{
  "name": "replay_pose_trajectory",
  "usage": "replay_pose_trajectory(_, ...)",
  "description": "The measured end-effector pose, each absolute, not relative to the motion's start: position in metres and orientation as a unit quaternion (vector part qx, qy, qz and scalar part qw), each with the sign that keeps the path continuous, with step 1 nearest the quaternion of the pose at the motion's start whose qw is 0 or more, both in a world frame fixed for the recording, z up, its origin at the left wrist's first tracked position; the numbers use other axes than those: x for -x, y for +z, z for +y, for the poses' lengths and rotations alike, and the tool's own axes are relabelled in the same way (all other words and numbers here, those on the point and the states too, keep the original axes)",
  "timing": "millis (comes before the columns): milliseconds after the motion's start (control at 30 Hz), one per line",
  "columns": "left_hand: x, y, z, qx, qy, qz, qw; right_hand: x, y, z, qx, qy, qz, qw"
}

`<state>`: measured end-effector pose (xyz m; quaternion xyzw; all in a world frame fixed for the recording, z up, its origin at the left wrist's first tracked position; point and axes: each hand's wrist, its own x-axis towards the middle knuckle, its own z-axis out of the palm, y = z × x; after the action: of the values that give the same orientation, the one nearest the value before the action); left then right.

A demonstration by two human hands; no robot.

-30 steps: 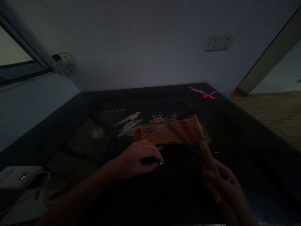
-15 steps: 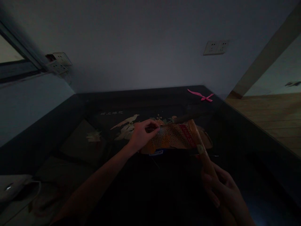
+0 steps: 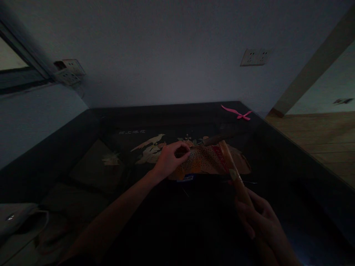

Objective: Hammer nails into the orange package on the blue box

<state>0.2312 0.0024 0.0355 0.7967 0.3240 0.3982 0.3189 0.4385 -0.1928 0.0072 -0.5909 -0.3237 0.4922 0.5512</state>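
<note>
Here, a patterned package lies between our two hands

We see the speckled package point(image 3: 203, 159) on the dark worktop point(image 3: 155, 114), beyond our right hand point(image 3: 259, 218) and directly at the fingertips of our left hand point(image 3: 171, 159). Its long axis runs sideways, left to right, so our left hand, at its left end, is clearly the nearer one. Our left thumb and forefinger curve into a ring, their tips about meeting at the package's upper edge; whether they pinch something thin, we cannot tell. Our right hand is wrapped around a wooden stick point(image 3: 232, 170), which slants forward and leftward until its far end overlaps the package's right half in our view; contact between them is unclear.

As for writing, the worktop carries a row of pale characters point(image 3: 131, 132) above a printed bird point(image 3: 149, 142); we make out 上 and 花, the others less surely. A red band point(image 3: 219, 153) on the package and a blue label point(image 3: 185, 178) at its lower edge seem to bear lettering, too dim for us to read.
</note>
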Motion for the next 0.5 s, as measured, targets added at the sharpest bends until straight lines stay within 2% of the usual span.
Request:
replay_pose_trajectory(233, -0.231, 0.035, 0.002, -0.759, 0.4, 0.325, 0.397, -0.443, 0.055, -0.192, 0.667, 0.425, -0.359, 0.495)
replay_pose_trajectory(367, -0.231, 0.034, 0.004, -0.753, 0.389, 0.342, 0.406, -0.458, 0.078, -0.196, 0.706, 0.403, -0.409, 0.415)
replay_pose_trajectory(500, -0.231, 0.035, 0.005, -0.744, 0.384, 0.35, 0.42, -0.461, 0.095, -0.189, 0.683, 0.378, -0.513, 0.356)
